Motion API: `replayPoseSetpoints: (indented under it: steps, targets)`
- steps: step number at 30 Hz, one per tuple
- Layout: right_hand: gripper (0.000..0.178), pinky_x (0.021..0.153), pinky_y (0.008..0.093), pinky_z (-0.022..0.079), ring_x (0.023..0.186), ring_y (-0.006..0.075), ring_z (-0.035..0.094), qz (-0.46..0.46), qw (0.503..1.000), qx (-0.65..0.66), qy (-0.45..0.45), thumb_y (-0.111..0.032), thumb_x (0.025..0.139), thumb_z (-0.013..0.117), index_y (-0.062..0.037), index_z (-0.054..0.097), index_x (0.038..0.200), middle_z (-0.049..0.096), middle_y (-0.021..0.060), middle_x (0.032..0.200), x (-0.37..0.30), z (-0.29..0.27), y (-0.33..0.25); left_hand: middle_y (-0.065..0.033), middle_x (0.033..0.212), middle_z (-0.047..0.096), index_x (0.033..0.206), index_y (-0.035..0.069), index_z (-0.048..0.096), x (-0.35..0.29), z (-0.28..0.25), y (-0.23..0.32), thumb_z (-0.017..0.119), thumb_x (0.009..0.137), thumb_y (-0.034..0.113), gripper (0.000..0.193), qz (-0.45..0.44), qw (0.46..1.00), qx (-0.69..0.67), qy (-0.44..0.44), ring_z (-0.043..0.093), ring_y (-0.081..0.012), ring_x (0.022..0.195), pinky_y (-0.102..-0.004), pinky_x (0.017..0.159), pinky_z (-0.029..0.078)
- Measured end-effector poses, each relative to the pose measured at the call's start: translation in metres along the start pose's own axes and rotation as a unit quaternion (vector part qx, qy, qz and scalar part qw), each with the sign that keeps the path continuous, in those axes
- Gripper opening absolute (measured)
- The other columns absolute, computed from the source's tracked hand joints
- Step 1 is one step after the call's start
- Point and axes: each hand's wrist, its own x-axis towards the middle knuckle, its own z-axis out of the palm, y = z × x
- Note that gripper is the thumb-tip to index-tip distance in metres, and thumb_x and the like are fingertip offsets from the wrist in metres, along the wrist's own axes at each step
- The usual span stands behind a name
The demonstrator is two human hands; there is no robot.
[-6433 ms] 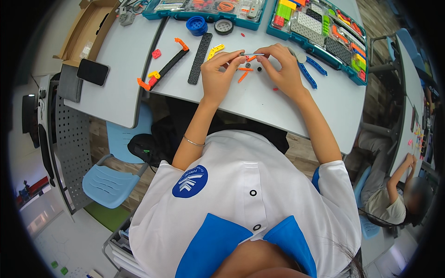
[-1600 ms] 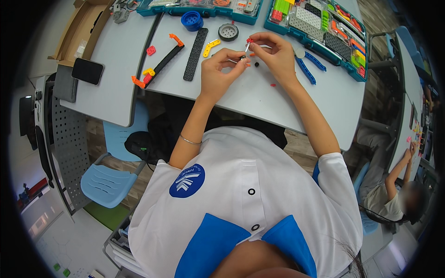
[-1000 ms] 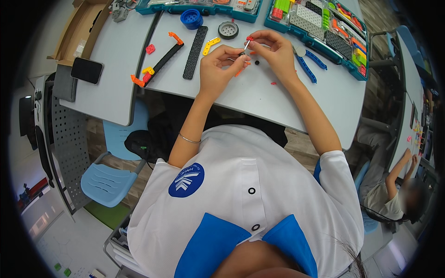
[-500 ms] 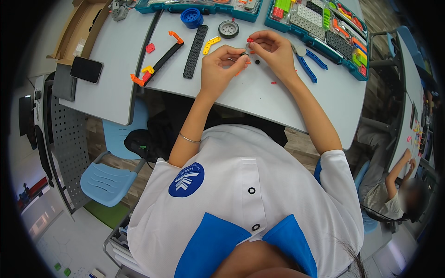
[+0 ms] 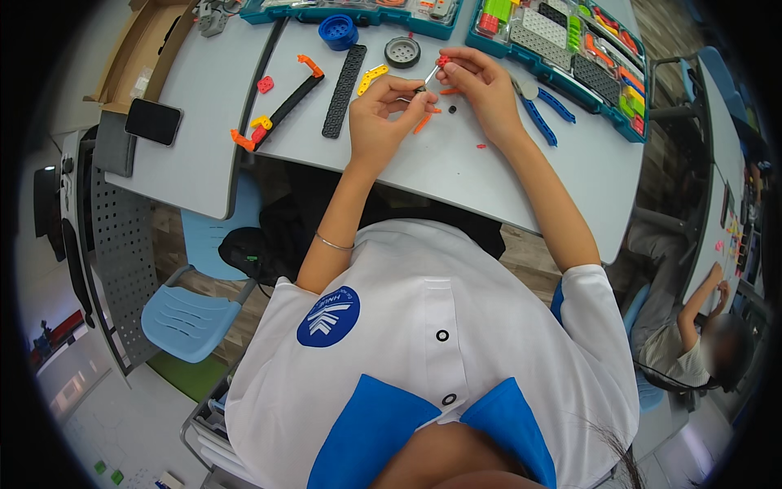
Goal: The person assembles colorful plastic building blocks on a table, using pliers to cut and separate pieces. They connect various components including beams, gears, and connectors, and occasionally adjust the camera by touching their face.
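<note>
Over the table, my left hand [image 5: 384,121] pinches a thin metal shaft [image 5: 432,75] near a small dark piece [image 5: 420,89] at its lower end. A small red plastic piece [image 5: 442,61] at the shaft's upper end is gripped by the fingertips of my right hand [image 5: 487,96]. The shaft spans the gap between both hands, slanted; whether it passes through the red piece I cannot tell. Beneath my fingers lie orange strips [image 5: 422,124] and a small black round piece [image 5: 452,109]. A tiny red part [image 5: 481,147] rests nearer the table edge.
Blue-handled pliers [image 5: 539,118] lie right of my right hand. Farther off are a grey-and-black wheel [image 5: 401,52] and a blue wheel hub [image 5: 337,33]. Left are a yellow bracket [image 5: 372,79], a black perforated strip [image 5: 343,91] and a black-orange assembly [image 5: 285,107]. A teal parts case [image 5: 639,129] stands far right.
My hands have drawn slightly apart, with the left shifting a little left. More of the shaft shows between them, and the red piece sits slightly higher.
</note>
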Motion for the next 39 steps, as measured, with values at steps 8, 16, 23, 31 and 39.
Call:
replayPoseSetpoints:
  steps: [8, 16, 23, 31, 39]
  targets:
    - [0.038, 0.089, 0.0252, 0.049, 0.093, 0.0102, 0.058, 0.088, 0.975, 0.188, -0.078, -0.022, 0.105, 0.055, 0.0058, 0.058, 0.131, 0.061, 0.0038, 0.104, 0.003, -0.008, 0.0, -0.0187, 0.1, 0.073, 0.109, -0.006, 0.063, -0.001, 0.0, 0.0, 0.066, 0.093, -0.001, 0.017, 0.018, 1.0, -0.024, 0.001, 0.073, -0.0201, 0.087, -0.0303, 0.081, 0.059]
    - [0.041, 0.089, 0.025, 0.049, 0.087, 0.0062, 0.057, 0.103, 0.968, 0.199, -0.112, -0.025, 0.105, 0.054, 0.0062, 0.058, 0.13, 0.059, 0.0002, 0.096, 0.0, -0.002, 0.004, -0.0163, 0.1, 0.074, 0.11, -0.005, 0.064, -0.001, 0.0, -0.003, 0.066, 0.093, 0.0, 0.018, 0.033, 0.999, -0.034, -0.015, 0.074, -0.0204, 0.087, -0.0303, 0.08, 0.059]
    - [0.038, 0.088, 0.0246, 0.049, 0.086, 0.0059, 0.057, 0.107, 0.971, 0.182, -0.11, -0.023, 0.104, 0.055, 0.0057, 0.059, 0.129, 0.061, 0.0009, 0.098, 0.0, -0.004, 0.003, -0.0184, 0.101, 0.073, 0.111, -0.007, 0.062, -0.002, 0.0, -0.002, 0.066, 0.093, -0.003, 0.018, 0.025, 1.0, -0.015, -0.011, 0.073, -0.0203, 0.087, -0.0309, 0.08, 0.059]
    - [0.037, 0.09, 0.0279, 0.048, 0.083, 0.0082, 0.055, 0.116, 0.978, 0.149, -0.09, -0.023, 0.104, 0.054, 0.0066, 0.061, 0.125, 0.06, 0.0013, 0.094, 0.0, -0.003, 0.0, -0.0171, 0.097, 0.073, 0.109, -0.007, 0.064, -0.002, 0.001, 0.0, 0.067, 0.093, -0.002, 0.017, 0.027, 1.0, 0.0, -0.008, 0.073, -0.0198, 0.085, -0.0296, 0.079, 0.059]
    - [0.026, 0.085, 0.026, 0.05, 0.083, 0.0072, 0.061, 0.094, 0.984, 0.12, -0.095, -0.022, 0.101, 0.061, 0.0, 0.071, 0.111, 0.069, 0.0021, 0.095, 0.004, -0.015, 0.011, -0.0161, 0.095, 0.073, 0.108, -0.007, 0.066, -0.003, 0.0, -0.002, 0.068, 0.092, 0.0, 0.018, 0.011, 1.0, -0.025, -0.015, 0.074, -0.0202, 0.087, -0.0304, 0.08, 0.061]
